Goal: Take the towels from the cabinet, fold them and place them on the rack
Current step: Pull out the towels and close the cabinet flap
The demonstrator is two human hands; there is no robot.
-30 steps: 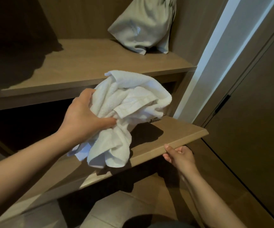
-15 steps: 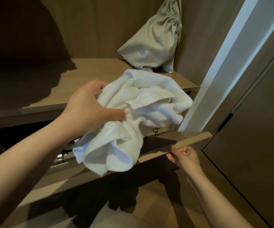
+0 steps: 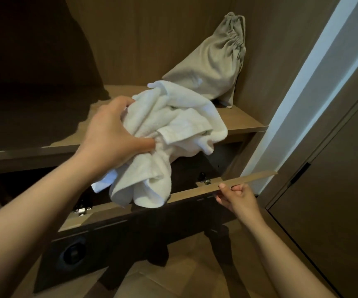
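In the head view the left hand [image 3: 113, 134] is clamped on a bunched white towel [image 3: 173, 130], thumb and fingers sunk into its middle, holding it in the air before the shelf [image 3: 238, 123]. The towel is out of the cabinet [image 3: 270, 61] and unfolded, and its loose ends hang toward 6 o'clock across the top edge of the flap [image 3: 251, 179]. At 4 o'clock of the towel the right hand [image 3: 236, 196] pinches that edge near its right end, thumb on top, fingers curled under. The flap stands part open, with hinges [image 3: 204, 180] showing behind it. A grey bag [image 3: 212, 65] leans in the shelf corner at 1 o'clock, apart from the towel. The step looks like shutting the flap one-handed, and the hanging ends are the risk: they could get nipped between flap and cabinet. It is better to lift the towel toward 12 o'clock first, then swing the flap shut evenly, slipping the fingers off before it meets the cabinet. The rack is not in view.
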